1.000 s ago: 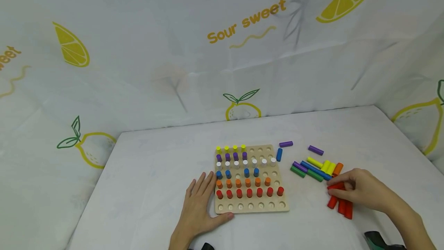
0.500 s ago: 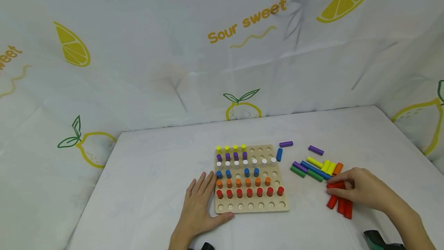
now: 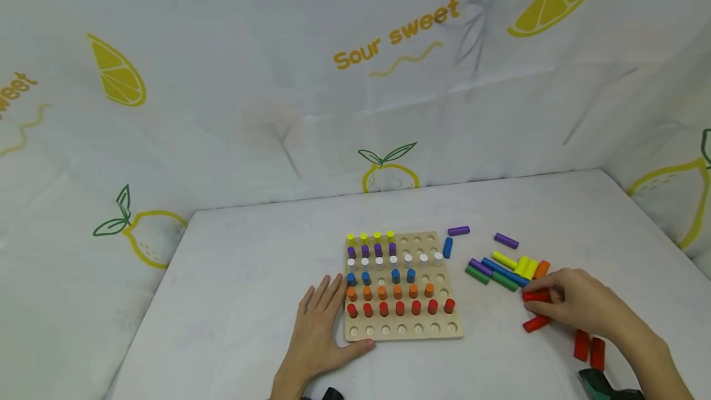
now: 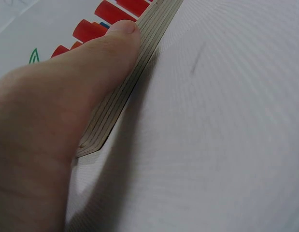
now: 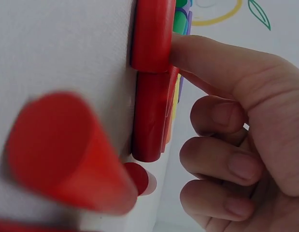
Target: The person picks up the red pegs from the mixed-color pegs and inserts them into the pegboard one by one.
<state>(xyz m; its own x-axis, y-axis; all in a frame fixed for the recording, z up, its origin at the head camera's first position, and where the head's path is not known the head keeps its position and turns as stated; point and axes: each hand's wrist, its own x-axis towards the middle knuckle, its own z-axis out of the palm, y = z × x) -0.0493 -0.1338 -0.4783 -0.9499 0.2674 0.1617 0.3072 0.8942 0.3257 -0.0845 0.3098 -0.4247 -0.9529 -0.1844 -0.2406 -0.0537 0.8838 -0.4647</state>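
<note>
A wooden pegboard (image 3: 403,330) holds rows of yellow, purple, white, blue, orange and red pegs. My left hand (image 3: 313,335) lies along its left side with straight fingers, while the thumb (image 4: 122,34) rests on the front edge. Over the loose pegs on the right, my right hand (image 3: 589,304) pinches a red peg (image 3: 537,295) between thumb and index finger. Its other fingers are curled in the right wrist view. Another red peg (image 3: 536,324) lies just below the thumb. Two more red pegs, one left (image 3: 581,345) and one right (image 3: 597,354), lie near the forearm.
Loose yellow pegs (image 3: 504,259), green pegs (image 3: 504,281), blue pegs (image 3: 494,265) and an orange peg (image 3: 541,270) cluster beyond the right hand. Purple pegs (image 3: 506,240) and a blue peg (image 3: 447,247) lie farther back. A printed cloth (image 3: 250,110) hangs behind the table.
Two red pegs have moved from under my right hand toward the near right. The red peg below the thumb now lies at a flatter angle. My left hand has stayed put.
</note>
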